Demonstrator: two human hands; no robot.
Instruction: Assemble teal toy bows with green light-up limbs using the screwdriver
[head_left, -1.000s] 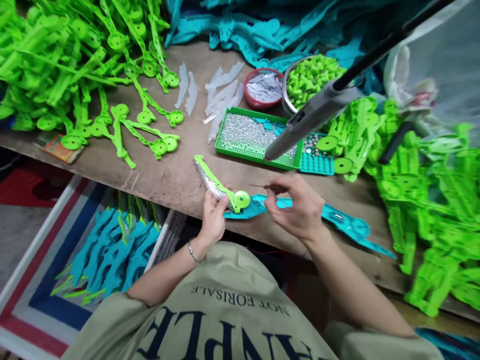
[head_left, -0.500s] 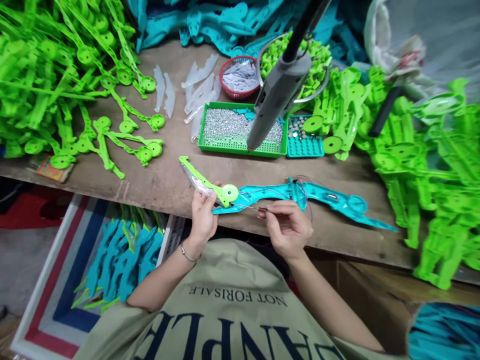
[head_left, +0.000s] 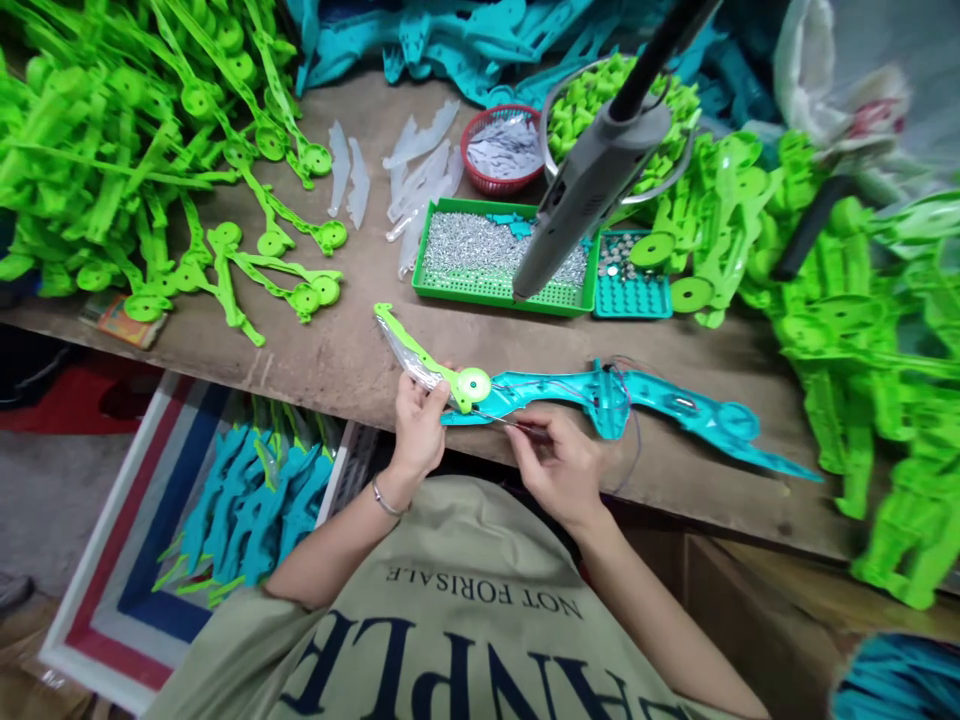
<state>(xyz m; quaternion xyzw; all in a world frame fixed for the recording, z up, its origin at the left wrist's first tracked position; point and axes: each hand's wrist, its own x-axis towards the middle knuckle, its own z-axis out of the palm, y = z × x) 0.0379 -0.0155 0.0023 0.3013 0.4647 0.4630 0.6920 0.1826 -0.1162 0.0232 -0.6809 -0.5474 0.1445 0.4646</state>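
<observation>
My left hand (head_left: 421,425) pinches a bright green toy bow limb (head_left: 429,362) with a clear plastic strip (head_left: 405,352) along its lower side. The limb's round end lies over the left end of a turquoise toy bow body (head_left: 547,387), its hollow side up, with thin wires inside. My right hand (head_left: 559,462) has its fingers closed on a slender tool with a thin metal shaft (head_left: 495,414). Its tip points left, at the edge of the green limb; the exact contact is too small to see. My fingers cover most of its dark reddish handle.
Past the bow stand a green tray (head_left: 502,306) of small metal screws, a teal tray (head_left: 634,303), a red basket (head_left: 491,185) and a bowl of green pieces (head_left: 574,110). A grey tool (head_left: 585,190) hangs overhead. Green limbs (head_left: 90,170) heap up left and right.
The view has shifted, so the bench appears farther right. My right hand has come closer to the left hand, covering more of the tool's handle. The bow lies much as before.
</observation>
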